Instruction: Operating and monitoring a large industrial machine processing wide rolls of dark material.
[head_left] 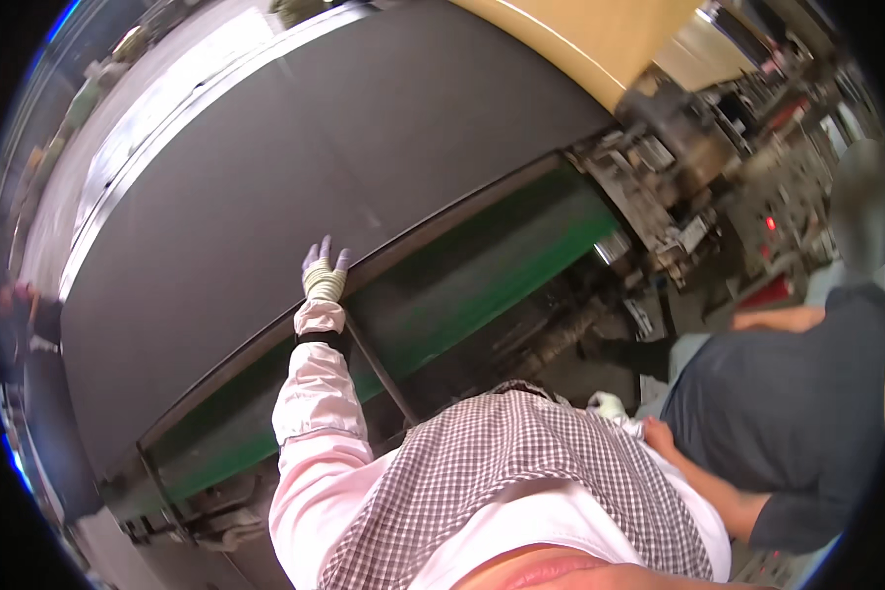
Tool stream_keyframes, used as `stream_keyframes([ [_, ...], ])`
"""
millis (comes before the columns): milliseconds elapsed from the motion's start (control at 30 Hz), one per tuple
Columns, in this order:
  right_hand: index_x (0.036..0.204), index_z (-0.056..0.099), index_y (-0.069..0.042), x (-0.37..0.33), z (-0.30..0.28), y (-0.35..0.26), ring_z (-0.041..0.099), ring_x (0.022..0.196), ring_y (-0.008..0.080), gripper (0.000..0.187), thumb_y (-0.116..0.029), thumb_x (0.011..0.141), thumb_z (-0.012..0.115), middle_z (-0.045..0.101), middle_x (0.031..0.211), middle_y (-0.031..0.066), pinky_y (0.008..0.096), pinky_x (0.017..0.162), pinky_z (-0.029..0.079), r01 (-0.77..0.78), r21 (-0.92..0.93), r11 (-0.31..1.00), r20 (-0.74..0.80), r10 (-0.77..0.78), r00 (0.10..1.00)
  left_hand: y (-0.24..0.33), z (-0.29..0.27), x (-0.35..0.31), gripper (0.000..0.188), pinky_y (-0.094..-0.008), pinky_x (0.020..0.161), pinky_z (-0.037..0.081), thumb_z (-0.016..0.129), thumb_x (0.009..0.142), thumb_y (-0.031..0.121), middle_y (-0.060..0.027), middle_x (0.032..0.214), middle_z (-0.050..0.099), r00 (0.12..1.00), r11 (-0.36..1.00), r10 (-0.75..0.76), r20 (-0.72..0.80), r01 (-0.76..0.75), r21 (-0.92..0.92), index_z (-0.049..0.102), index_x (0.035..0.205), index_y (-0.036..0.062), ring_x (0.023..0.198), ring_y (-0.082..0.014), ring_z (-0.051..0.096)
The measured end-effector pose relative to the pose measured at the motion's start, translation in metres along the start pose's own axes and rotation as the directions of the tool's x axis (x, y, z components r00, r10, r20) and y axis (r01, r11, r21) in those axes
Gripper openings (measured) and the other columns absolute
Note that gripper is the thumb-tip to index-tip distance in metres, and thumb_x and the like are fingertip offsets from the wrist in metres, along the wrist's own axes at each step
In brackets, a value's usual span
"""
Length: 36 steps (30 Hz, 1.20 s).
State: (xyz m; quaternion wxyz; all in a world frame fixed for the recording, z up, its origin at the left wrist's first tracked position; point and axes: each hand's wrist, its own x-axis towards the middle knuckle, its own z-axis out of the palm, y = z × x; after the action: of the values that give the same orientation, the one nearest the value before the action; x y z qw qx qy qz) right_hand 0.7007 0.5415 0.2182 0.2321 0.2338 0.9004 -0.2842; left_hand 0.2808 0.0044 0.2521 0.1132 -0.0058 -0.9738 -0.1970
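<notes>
My left hand (325, 273), in a pale striped glove with grey fingertips, reaches out to the near edge of a wide black conveyor belt (295, 147). Its fingers are spread, with nothing in them, and it rests at or just over that edge; contact is hard to tell. My right hand (608, 404), in a whitish glove, is low at my right side, partly hidden by my checked apron (521, 438). Its fingers are too small and covered to read. A co-worker's bare hand (658, 434) is close to my right wrist, perhaps touching the sleeve.
A green side panel (492, 261) runs under the belt's near edge, with a thin metal bar (382, 374) in front. A yellow cover (580, 34) stands at the far end. Cluttered machinery (669, 177) lies far right. A co-worker in dark clothing (777, 413) is close on my right; another person (44, 324) is far left.
</notes>
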Motion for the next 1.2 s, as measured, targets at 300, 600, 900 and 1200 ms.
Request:
stream_keyframes([
  [300,0.088,0.067,-0.010,-0.014,0.006,0.024,0.064,0.082,0.0269,0.022,-0.021,0.070,0.071,0.067,0.087,0.0136,0.0364,0.077,0.049,-0.193,0.004,0.981,0.110,0.191,0.975,-0.119,-0.060,-0.056,0.045,-0.0425,0.100,0.038,0.045,0.090,0.047,-0.0130,0.128,0.053,0.982,0.963,-0.189,0.027,0.179,0.201,0.059,0.120,0.0170,0.117,-0.0332,0.048],
  [600,0.090,0.066,-0.008,0.008,0.000,-0.018,0.063,0.077,0.0236,0.023,-0.021,0.071,0.071,0.067,0.082,0.0110,0.0343,0.070,0.049,-0.134,-0.018,0.991,0.052,0.135,0.989,0.007,-0.018,-0.017,0.051,-0.0460,0.098,0.039,0.044,0.089,0.052,-0.0172,0.128,0.052,0.984,0.978,-0.093,0.152,0.062,0.197,0.059,0.120,0.0152,0.116,-0.0384,0.046],
  [900,0.094,0.067,-0.012,-0.006,0.021,0.012,0.064,0.085,0.0257,0.027,-0.023,0.071,0.074,0.068,0.090,0.0114,0.0352,0.077,0.050,-0.322,-0.034,0.946,0.121,0.324,0.938,0.124,0.017,0.022,0.057,-0.0456,0.101,0.037,0.042,0.087,0.059,-0.0170,0.133,0.046,0.936,0.983,-0.009,0.353,-0.057,0.177,0.055,0.124,0.0174,0.121,-0.0379,0.042],
  [1200,0.096,0.068,-0.013,-0.022,0.020,0.018,0.064,0.086,0.0246,0.029,-0.025,0.070,0.074,0.068,0.091,0.0098,0.0345,0.077,0.050,-0.368,-0.027,0.930,0.109,0.369,0.923,0.164,0.065,0.049,0.055,-0.0444,0.102,0.034,0.051,0.085,0.054,-0.0170,0.130,0.049,0.929,0.952,0.258,0.265,-0.199,-0.231,0.055,0.123,0.0147,0.122,-0.0364,0.042],
])
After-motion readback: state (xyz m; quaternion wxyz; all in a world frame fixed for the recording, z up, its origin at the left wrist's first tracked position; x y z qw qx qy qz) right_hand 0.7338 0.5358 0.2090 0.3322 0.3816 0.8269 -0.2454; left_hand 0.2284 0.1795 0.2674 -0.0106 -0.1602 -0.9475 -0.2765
